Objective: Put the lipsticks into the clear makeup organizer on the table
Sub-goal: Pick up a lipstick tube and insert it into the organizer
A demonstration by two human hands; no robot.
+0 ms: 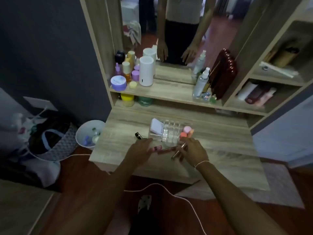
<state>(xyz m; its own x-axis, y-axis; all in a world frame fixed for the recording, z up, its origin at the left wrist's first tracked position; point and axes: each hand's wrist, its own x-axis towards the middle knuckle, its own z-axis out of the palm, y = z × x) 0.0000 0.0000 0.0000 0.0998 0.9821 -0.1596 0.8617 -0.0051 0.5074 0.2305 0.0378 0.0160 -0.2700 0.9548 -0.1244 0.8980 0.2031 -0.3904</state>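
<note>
lipsticks [166, 148], slim pink and rose-gold tubes, pinched in left hand [141, 150] and right hand [194, 152] grips.

Both hands gather lipsticks: left hand [138, 152] pinches a pink tube [156, 148], right hand [194, 152] grips slim tubes [177, 152], clear organizer [169, 132] just beyond.

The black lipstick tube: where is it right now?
In the head view, the black lipstick tube lies on the table, just left of the clear organizer, beyond the left hand.
</note>
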